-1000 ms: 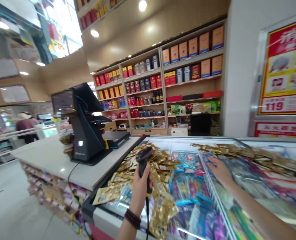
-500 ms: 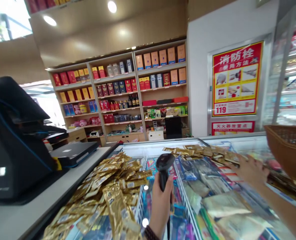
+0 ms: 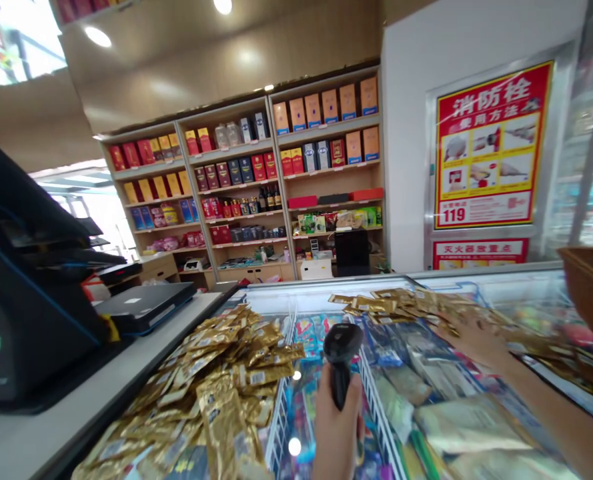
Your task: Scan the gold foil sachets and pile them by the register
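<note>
A black handheld barcode scanner (image 3: 343, 350) stands upright over the glass counter, its head tipped up. My left hand (image 3: 340, 413) has its fingers wrapped round the handle. Off to the right, my right hand (image 3: 469, 327) reaches over the counter by a row of gold foil packets (image 3: 376, 305). Motion smears its fingers, and whether it touches a packet cannot be made out. Left of the scanner lies a large heap of gold foil packets (image 3: 226, 393), some with white barcode labels.
White wire dividers (image 3: 373, 407) separate bagged goods under the glass. A dark checkout terminal (image 3: 21, 287) and a flat black device (image 3: 143, 303) stand on the left counter. A brown basket (image 3: 589, 287) is at the right edge. Stocked shelves (image 3: 239, 190) line the back wall.
My right hand has moved left and inward, from beside the basket with fingers spread to near the back packets. The scanner in my left hand sits slightly lower and further right.
</note>
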`<control>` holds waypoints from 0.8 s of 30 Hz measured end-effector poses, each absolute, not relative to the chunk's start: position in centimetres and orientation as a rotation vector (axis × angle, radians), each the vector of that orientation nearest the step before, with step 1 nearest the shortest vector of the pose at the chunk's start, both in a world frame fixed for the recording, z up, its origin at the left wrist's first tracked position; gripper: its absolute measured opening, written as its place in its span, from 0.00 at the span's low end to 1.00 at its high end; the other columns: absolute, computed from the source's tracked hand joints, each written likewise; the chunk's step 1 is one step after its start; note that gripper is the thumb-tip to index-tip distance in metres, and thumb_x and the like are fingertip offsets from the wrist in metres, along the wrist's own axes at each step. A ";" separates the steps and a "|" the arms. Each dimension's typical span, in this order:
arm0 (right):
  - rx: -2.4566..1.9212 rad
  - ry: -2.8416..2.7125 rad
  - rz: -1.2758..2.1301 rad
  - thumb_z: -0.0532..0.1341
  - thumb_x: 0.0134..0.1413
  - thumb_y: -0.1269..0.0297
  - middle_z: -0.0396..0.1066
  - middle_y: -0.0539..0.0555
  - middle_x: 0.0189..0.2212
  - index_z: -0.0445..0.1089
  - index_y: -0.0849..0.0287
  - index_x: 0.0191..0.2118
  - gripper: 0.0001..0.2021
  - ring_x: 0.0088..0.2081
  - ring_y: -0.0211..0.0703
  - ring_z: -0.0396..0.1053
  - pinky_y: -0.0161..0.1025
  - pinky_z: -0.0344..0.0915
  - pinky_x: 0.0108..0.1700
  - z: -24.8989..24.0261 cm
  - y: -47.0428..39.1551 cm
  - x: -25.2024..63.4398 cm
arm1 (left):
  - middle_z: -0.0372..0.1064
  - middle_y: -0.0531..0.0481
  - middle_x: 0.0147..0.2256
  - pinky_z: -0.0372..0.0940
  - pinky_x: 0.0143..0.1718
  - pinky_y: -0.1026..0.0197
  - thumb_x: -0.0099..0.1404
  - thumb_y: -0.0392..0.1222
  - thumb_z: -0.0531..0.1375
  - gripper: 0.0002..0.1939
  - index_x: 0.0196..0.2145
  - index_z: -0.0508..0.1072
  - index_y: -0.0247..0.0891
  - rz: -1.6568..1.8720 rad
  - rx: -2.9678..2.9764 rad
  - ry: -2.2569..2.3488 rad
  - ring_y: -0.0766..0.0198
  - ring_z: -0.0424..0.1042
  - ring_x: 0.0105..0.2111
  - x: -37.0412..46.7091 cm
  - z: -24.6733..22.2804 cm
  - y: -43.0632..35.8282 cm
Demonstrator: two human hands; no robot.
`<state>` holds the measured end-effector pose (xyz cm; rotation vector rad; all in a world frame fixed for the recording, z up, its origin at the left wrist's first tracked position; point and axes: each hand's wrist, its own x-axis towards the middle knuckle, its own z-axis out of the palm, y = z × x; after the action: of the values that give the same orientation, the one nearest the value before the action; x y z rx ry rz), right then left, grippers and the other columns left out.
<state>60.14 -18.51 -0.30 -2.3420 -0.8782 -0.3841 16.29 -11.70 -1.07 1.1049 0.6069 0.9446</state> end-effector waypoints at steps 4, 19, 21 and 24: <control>-2.511 -1.111 -0.304 0.70 0.75 0.49 0.79 0.75 0.77 0.89 0.47 0.67 0.23 0.76 0.84 0.77 0.83 0.66 0.77 -0.6 -19.2 56.3 | 0.68 0.61 0.26 0.70 0.23 0.62 0.59 0.80 0.83 0.41 0.50 0.78 0.45 0.926 1.212 0.611 0.66 0.67 0.19 16.6 -0.6 -11.6; -2.013 -1.316 -0.062 0.64 0.66 0.66 0.92 0.60 0.64 0.83 0.47 0.69 0.28 0.58 0.62 0.91 0.58 0.85 0.65 -2.1 -18.9 44.6 | 0.61 0.67 0.21 0.58 0.21 0.64 0.55 0.89 0.78 0.46 0.45 0.69 0.48 1.109 1.187 0.655 0.67 0.61 0.17 15.7 1.0 -11.5; -1.972 -1.287 -0.085 0.68 0.66 0.59 0.92 0.62 0.62 0.86 0.48 0.64 0.23 0.60 0.64 0.90 0.58 0.84 0.65 -2.3 -18.7 44.2 | 0.60 0.66 0.21 0.60 0.22 0.63 0.56 0.89 0.77 0.45 0.44 0.68 0.48 1.105 1.202 0.644 0.66 0.61 0.18 15.5 1.2 -11.7; -1.988 -1.205 -0.276 0.72 0.64 0.44 0.90 0.67 0.62 0.88 0.51 0.54 0.21 0.68 0.72 0.84 0.67 0.78 0.73 -2.8 -18.2 44.0 | 0.60 0.65 0.22 0.62 0.23 0.62 0.59 0.88 0.76 0.43 0.44 0.68 0.48 1.077 1.238 0.624 0.66 0.61 0.18 15.5 1.4 -12.1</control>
<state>43.98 -18.20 -2.76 -1.9880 -1.2049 -0.2757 15.50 -12.15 1.38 1.2377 0.6237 1.0775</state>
